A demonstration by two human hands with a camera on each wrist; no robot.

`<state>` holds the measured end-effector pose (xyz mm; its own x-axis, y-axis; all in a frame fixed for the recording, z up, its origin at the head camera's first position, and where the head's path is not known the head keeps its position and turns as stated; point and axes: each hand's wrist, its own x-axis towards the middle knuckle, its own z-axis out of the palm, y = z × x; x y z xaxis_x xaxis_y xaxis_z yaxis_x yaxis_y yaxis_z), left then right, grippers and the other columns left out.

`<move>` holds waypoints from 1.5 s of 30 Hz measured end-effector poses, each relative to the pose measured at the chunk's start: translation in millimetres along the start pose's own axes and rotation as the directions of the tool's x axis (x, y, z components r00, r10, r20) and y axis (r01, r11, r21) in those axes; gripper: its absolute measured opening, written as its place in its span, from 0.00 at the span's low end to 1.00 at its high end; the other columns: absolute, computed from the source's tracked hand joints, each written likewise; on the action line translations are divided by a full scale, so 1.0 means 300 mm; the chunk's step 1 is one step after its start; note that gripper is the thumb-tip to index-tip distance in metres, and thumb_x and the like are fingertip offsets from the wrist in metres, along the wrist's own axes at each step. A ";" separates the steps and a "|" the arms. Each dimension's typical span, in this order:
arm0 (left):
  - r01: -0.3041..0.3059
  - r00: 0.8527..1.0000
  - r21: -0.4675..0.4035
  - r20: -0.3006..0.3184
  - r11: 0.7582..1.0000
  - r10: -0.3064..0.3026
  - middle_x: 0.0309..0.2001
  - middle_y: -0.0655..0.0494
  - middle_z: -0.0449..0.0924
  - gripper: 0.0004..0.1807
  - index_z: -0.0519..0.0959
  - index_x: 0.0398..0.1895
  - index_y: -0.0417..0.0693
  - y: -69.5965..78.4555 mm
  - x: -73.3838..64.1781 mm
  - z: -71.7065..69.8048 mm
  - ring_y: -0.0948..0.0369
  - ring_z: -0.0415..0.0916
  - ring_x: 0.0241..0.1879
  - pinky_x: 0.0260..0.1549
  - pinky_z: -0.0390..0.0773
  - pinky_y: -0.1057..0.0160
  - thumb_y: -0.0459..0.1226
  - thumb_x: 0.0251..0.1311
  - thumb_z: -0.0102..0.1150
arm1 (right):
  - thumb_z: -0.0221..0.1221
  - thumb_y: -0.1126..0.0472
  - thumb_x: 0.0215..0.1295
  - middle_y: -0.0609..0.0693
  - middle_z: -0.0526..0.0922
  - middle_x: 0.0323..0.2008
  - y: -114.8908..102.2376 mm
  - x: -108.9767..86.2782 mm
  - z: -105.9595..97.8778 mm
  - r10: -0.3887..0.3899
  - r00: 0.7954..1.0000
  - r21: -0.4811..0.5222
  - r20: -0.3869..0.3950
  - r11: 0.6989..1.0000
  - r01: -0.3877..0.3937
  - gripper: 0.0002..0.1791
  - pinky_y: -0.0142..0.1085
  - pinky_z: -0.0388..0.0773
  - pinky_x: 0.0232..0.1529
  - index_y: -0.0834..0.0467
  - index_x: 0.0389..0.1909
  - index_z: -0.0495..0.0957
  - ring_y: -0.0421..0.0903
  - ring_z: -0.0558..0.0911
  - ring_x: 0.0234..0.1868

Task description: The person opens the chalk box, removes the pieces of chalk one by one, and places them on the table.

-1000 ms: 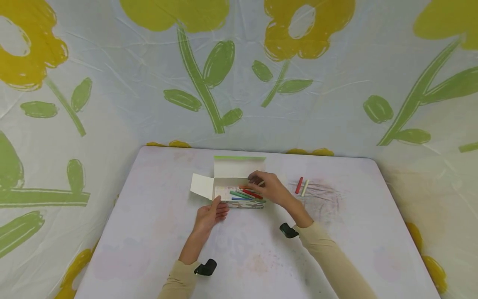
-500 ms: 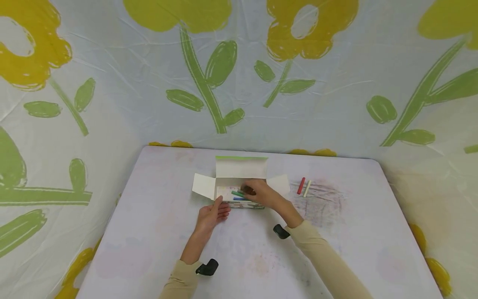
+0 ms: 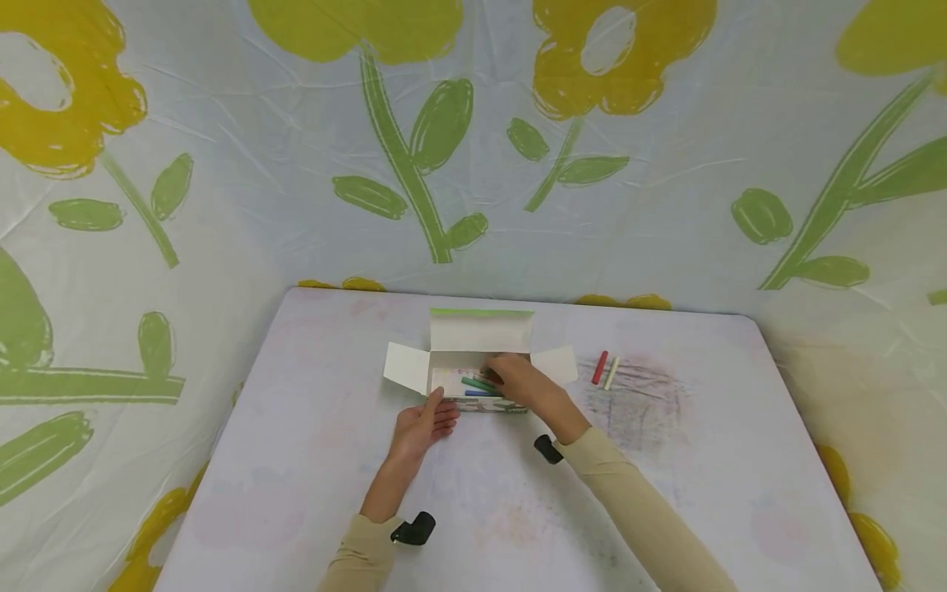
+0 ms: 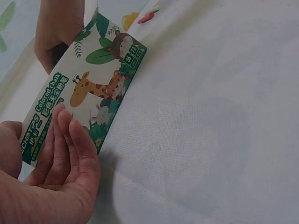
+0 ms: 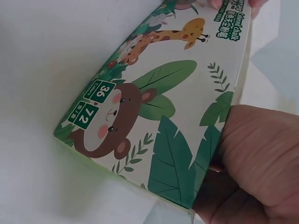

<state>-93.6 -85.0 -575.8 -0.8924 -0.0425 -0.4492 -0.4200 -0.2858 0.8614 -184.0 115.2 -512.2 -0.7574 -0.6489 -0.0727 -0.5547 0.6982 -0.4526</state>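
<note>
One broad stretch of white tabletop [image 3: 281, 460] runs from its left edge to the left hand [image 3: 420, 429], which grips the front rim of the chalk box [image 4: 96, 91], thumb over it. The box stands near the table's back edge, lid [image 3: 481, 333] raised, its front printed with a giraffe [image 5: 170, 35] and green leaves [image 5: 170, 161]. A green stick [image 3: 479, 384] lies inside. The right hand [image 3: 521, 385] dips in, fingertips hidden; I cannot tell its grasp. Beyond, a red stick [image 3: 600, 367] and a pale stick [image 3: 612, 373] lie apart, with more tabletop to the right edge.
</note>
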 end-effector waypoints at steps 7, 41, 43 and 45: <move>-0.002 1.000 -0.004 0.014 1.000 0.002 0.45 0.38 0.86 0.33 0.79 0.51 0.23 0.006 -0.003 0.007 0.62 0.84 0.37 0.39 0.83 0.67 0.52 0.74 0.58 | 0.62 0.72 0.70 0.58 0.84 0.34 -0.001 -0.001 0.014 0.053 0.998 -0.152 -0.029 0.987 -0.057 0.04 0.46 0.83 0.45 0.66 0.43 0.84 0.53 0.84 0.39; 0.025 1.000 -0.052 -0.005 0.998 -0.025 0.37 0.47 0.88 0.33 0.80 0.51 0.23 -0.004 -0.004 0.010 0.62 0.84 0.35 0.38 0.84 0.66 0.52 0.73 0.59 | 0.68 0.68 0.66 0.52 0.79 0.30 0.015 0.021 -0.017 -0.021 0.987 -0.102 0.162 0.994 0.038 0.05 0.38 0.71 0.36 0.62 0.35 0.80 0.43 0.70 0.31; 0.036 0.999 -0.068 -0.003 0.997 -0.037 0.37 0.48 0.88 0.33 0.80 0.51 0.24 0.002 -0.009 0.008 0.62 0.84 0.35 0.39 0.84 0.66 0.52 0.72 0.60 | 0.68 0.67 0.66 0.51 0.79 0.30 0.019 0.020 -0.019 -0.040 0.986 -0.081 0.164 0.995 0.054 0.06 0.37 0.71 0.35 0.62 0.35 0.80 0.42 0.69 0.31; 0.046 0.999 -0.086 0.002 0.995 -0.046 0.36 0.49 0.88 0.33 0.80 0.51 0.24 0.007 -0.012 0.006 0.62 0.85 0.35 0.39 0.84 0.66 0.53 0.71 0.60 | 0.68 0.66 0.67 0.51 0.80 0.32 0.025 0.016 -0.023 -0.055 0.985 -0.040 0.163 0.997 0.063 0.06 0.37 0.72 0.37 0.62 0.39 0.80 0.42 0.71 0.32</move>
<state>-91.6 -83.8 -571.8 -0.8724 -0.0272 -0.4881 -0.4451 -0.3687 0.8161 -194.1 119.4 -509.7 -0.6592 -0.7271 -0.1917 -0.6145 0.6678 -0.4200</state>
